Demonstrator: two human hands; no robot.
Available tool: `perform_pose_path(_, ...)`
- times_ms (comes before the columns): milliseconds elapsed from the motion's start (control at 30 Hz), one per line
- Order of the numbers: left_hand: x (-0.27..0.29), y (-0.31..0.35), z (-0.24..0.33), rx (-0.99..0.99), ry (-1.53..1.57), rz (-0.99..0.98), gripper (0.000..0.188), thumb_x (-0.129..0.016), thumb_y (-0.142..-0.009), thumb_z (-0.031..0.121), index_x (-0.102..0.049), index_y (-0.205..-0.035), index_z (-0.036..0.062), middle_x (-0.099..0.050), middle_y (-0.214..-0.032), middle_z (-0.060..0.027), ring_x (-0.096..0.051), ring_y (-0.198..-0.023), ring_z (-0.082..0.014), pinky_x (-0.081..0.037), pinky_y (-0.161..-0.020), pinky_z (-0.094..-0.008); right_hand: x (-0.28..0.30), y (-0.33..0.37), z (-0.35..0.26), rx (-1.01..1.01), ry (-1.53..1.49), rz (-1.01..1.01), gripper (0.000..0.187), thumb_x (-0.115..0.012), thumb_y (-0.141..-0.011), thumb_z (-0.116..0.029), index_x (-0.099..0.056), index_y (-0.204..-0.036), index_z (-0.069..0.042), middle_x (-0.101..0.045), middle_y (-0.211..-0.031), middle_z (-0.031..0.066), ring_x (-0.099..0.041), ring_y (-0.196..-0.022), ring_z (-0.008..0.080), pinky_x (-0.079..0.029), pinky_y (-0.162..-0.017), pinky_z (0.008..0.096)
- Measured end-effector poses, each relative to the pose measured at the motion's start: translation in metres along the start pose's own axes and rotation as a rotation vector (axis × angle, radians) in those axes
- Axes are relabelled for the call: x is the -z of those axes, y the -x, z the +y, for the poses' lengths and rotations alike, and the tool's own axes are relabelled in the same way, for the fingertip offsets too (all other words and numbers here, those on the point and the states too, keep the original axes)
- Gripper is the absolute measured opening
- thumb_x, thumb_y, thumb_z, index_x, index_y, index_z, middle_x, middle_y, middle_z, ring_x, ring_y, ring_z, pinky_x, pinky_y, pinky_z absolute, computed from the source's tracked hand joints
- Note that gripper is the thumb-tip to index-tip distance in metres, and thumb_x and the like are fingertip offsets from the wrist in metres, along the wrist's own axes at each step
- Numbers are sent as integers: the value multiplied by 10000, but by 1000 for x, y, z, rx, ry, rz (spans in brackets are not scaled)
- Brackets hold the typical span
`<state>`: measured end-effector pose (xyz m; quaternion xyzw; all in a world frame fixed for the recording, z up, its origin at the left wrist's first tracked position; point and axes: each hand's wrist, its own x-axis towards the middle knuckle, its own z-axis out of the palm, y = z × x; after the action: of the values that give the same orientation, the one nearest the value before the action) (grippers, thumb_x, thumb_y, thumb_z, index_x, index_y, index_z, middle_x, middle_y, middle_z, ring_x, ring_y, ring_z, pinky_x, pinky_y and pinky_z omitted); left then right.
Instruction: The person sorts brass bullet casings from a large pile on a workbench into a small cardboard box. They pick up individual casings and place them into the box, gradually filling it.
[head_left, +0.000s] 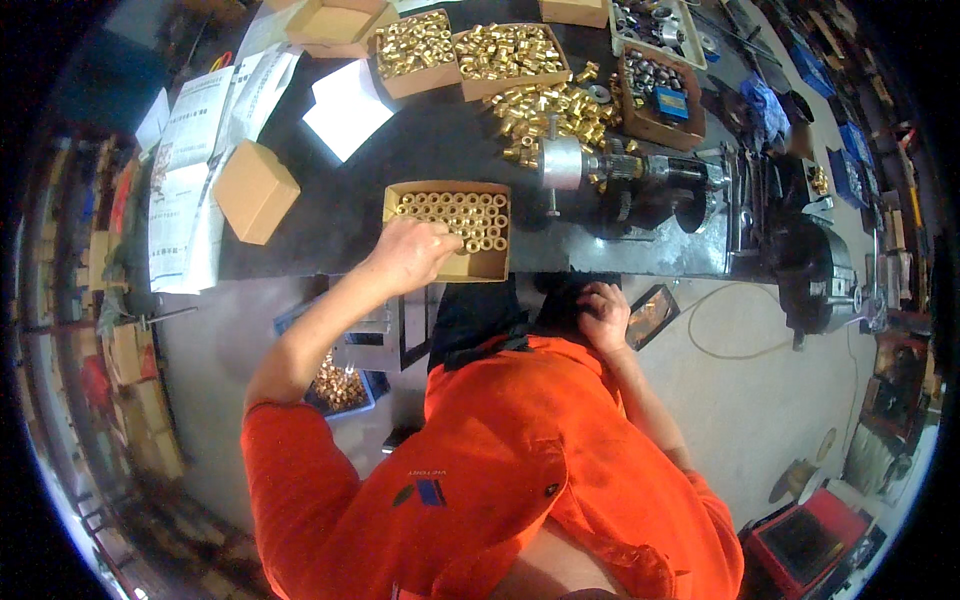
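Note:
My left hand (415, 248) reaches over the near left side of a small open cardboard box (470, 268) at the table's front edge. Its fingers are pinched together low among the brass nuts (455, 205), which stand in neat rows with their holes up. Whatever lies between the fingertips is hidden. The rows fill the far part of the box, and bare cardboard shows at its near side. Resting on my right thigh, below the table edge, my right hand (605, 315) is curled closed, with nothing visible in it.
Loose brass fittings (550, 115) lie heaped before two full boxes (510, 80). A metal fixture with a shaft (640, 170) stands to the right. On the left are a closed carton (257, 190), newspaper (190, 180) and white paper (347, 108). A blue bin (345, 390) of fittings sits below.

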<state>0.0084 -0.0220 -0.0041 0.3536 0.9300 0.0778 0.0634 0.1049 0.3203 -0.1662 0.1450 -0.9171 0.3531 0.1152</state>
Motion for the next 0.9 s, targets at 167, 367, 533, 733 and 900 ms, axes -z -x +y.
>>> perform_pose_path(167,-3,0,-9,-70,50,50,107,-670,-762,139,-677,-865,109,-594,-707,-73,-636,-697,-298,-508,-609,-421,1,0,-1,-7,-6,-10,195,-621,-554,-46,-664,-744,-66,-635,-934,68,-570,-801,291,-482,-706,388)
perform_pose_path(367,-1,-2,-15,-135,24,46,99,-667,-768,135,-679,-866,122,-588,-712,-64,-635,-708,-283,-508,-616,-413,0,1,3,-11,15,-27,203,-625,-555,-52,-667,-753,-66,-634,-953,71,-574,-831,290,-484,-729,386)
perform_pose_path(533,1,-4,-18,-195,-20,38,142,-666,-758,126,-674,-900,138,-582,-724,-51,-635,-732,-270,-500,-629,-411,-2,3,6,-15,7,-34,206,-634,-567,-79,-664,-771,-70,-627,-968,66,-565,-849,297,-479,-740,396)
perform_pose_path(733,-1,-3,-18,-183,24,63,122,-672,-770,157,-671,-888,127,-589,-717,-60,-631,-704,-277,-495,-614,-421,-3,5,7,-26,-12,-38,191,-645,-589,-115,-658,-778,-85,-618,-984,52,-546,-857,307,-468,-737,417)
perform_pose_path(900,2,-8,-7,-174,196,142,145,-665,-811,239,-661,-840,98,-589,-663,-79,-624,-641,-291,-492,-589,-431,-1,3,5,-15,5,-26,219,-637,-552,-52,-665,-769,-62,-637,-976,78,-572,-839,291,-481,-734,389)
